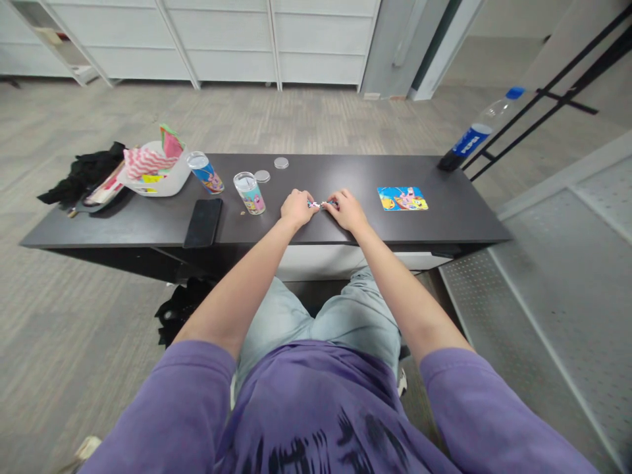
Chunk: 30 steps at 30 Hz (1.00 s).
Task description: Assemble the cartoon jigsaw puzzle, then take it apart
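My left hand (297,208) and my right hand (347,209) rest close together over the dark table, their fingertips facing each other. Each pinches a small colourful piece that looks like a puzzle piece: the left one (314,205) shows pink and white, while the right one (324,205) is mostly covered by fingers. Left of my left hand stands a clear cylindrical container (250,195) with a cartoon print. A flat cartoon picture card (403,198) lies to the right of my right hand.
On the table (340,171) are a second printed container (207,175), two round lids (262,176), a black phone (203,222), a white basket (158,184) with packets, black cloth (89,172) and a Pepsi bottle (469,139) at the far right corner.
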{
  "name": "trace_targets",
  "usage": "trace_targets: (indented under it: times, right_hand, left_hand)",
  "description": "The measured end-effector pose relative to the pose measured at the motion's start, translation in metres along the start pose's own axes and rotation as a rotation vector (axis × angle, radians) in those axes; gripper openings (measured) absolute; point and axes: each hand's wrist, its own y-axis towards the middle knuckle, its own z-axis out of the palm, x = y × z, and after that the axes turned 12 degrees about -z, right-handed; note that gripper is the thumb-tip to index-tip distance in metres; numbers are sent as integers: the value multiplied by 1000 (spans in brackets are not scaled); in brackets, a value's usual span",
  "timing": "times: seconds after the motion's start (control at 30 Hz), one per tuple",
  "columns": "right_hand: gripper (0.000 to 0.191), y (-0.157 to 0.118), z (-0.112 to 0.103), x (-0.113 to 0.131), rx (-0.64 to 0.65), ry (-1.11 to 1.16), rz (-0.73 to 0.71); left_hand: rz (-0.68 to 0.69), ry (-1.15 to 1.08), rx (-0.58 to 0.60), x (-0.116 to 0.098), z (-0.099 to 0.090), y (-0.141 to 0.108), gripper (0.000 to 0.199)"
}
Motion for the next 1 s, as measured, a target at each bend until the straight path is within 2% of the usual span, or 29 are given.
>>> trace_targets:
  times: [0.27,0.57,0.73,0.9,1.0]
  right_hand:
    - [32,8,2,-3,-11,56,40]
    - [32,11,-1,-4,-7,89,66]
    - [32,14,-2,-2,-46,77,87]
    - [32,5,-7,3,-100,13,141]
    - [37,-7,-12,6,-61,-7,135]
  left_hand:
    - [-7,7,18,-2,0,2,40]
    - [65,-38,66,-2,0,9,40]
    - [78,-15,76,0,0,6,42]
    - [95,55,67,0,-4,3,41]
    - [73,87,92,1,-6,8,41]
